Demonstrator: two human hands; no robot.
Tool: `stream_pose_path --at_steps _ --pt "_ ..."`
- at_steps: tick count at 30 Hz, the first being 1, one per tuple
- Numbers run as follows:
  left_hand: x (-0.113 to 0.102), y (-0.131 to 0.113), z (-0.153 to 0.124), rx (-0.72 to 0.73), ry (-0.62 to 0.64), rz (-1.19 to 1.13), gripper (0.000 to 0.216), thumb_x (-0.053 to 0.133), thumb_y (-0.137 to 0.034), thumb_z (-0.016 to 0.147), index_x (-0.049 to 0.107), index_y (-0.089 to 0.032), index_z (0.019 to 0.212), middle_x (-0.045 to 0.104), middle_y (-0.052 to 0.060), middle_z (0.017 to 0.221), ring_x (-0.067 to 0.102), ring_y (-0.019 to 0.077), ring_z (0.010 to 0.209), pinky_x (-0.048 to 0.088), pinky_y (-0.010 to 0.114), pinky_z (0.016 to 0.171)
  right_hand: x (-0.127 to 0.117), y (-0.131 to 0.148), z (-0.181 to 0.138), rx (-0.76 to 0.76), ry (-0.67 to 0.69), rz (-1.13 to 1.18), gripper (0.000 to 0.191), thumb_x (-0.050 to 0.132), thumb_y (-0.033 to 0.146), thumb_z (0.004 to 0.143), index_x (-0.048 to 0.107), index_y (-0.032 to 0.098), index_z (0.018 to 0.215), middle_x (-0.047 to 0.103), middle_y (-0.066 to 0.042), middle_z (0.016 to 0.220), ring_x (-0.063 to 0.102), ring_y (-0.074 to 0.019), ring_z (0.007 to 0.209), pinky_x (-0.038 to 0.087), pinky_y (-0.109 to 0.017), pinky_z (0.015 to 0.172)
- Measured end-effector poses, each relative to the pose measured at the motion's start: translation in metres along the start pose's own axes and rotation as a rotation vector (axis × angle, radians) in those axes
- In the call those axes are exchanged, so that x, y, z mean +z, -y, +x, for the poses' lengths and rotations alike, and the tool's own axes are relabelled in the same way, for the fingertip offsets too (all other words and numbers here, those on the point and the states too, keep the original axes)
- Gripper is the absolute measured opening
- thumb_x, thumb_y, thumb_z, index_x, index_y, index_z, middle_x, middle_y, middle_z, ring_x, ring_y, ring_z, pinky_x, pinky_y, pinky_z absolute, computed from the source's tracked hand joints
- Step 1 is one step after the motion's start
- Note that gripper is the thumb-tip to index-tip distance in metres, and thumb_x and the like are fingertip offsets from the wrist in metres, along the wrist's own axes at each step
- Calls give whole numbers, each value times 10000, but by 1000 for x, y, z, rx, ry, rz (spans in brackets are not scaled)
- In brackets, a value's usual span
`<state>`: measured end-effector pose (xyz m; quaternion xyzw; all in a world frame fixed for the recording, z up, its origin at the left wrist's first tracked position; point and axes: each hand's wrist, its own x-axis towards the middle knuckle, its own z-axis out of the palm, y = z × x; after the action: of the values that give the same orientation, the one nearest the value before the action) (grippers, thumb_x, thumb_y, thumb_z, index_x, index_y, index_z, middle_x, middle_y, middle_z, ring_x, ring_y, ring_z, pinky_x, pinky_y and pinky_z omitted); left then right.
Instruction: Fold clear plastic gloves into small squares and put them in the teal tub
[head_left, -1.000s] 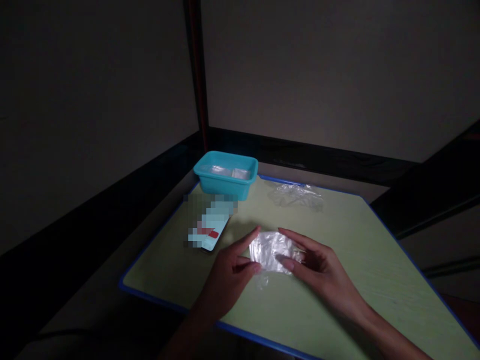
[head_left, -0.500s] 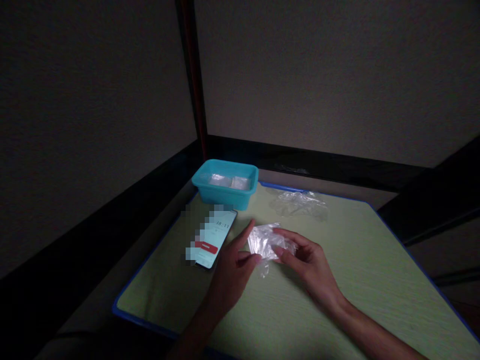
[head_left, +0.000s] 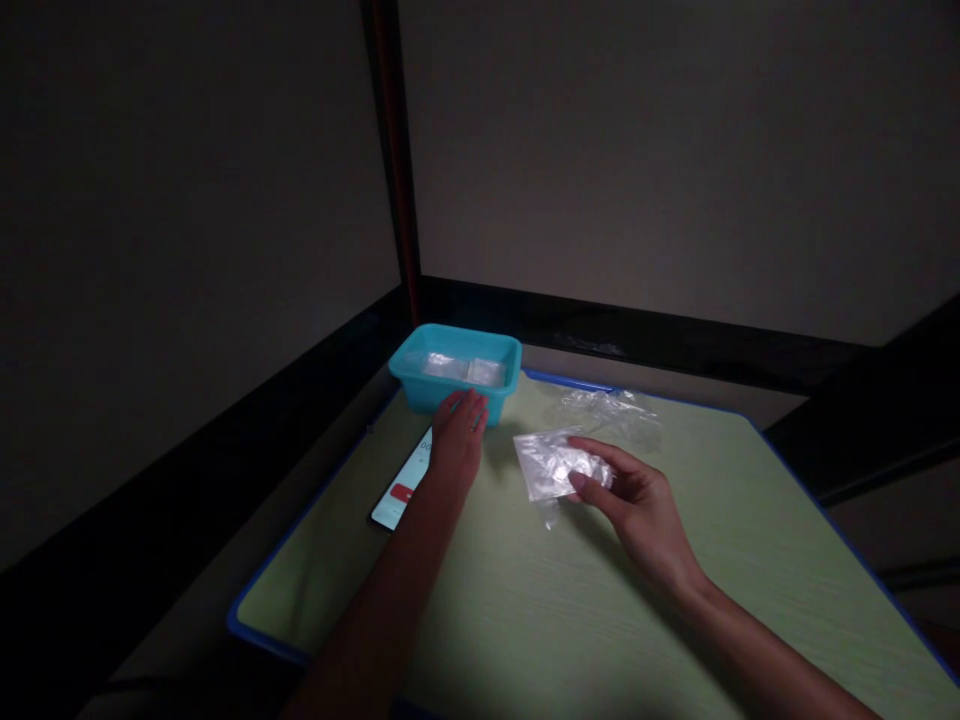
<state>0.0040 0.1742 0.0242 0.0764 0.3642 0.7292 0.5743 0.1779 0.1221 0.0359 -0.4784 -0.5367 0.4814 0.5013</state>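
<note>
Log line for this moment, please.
left hand: open, at teal tub | right hand: holds clear bag | phone on table

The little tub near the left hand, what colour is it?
Teal; the plastic tub shows clearly in the head view, just beyond the left hand.

The green counter (head_left: 600,620) carries a teal tub (head_left: 455,381) at eleven o'clock, a phone (head_left: 401,490) at nine and crumpled plastic (head_left: 611,408) at twelve.

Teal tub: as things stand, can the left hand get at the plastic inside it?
Probably yes. The left hand is open at the near wall of the teal tub, whose top is uncovered, with nothing between them. The right hand holds a plastic bag off to the side.
</note>
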Motion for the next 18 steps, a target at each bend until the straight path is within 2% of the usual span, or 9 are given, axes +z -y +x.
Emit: stream_pose_path --at_steps 5,11,14,18 --pt "12 -1 12 -17 -49 -36 223 541 -101 796 432 -179 618 525 -51 555 545 62 538 437 195 672 -1 -1 -1 -8 66 -40 303 715 275 607 707 233 907 698 -26 857 599 -150 643 523 -288 560" --pt "8 1 3 8 -73 -41 245 561 -115 775 400 -184 605 486 -73 514 502 57 500 435 200 651 -8 9 7 -97 94 -117 280 691 252 634 704 238 913 704 -37 937 630 -168 703 516 -304 607" --pt "0 3 -1 24 -87 -36 222 578 -105 732 406 -183 615 490 -79 534 495 57 506 437 216 658 -12 27 25 -191 96 -147 273 697 227 627 706 232 899 701 -39 974 639 -186 785 513 -328 680" --pt "-11 6 -5 48 -113 -30 155 550 -94 710 438 -185 653 515 -71 585 527 69 571 439 238 687 -9 56 64 -308 128 -148 280 709 187 599 706 216 878 701 -22 903 624 -164 755 503 -325 701"
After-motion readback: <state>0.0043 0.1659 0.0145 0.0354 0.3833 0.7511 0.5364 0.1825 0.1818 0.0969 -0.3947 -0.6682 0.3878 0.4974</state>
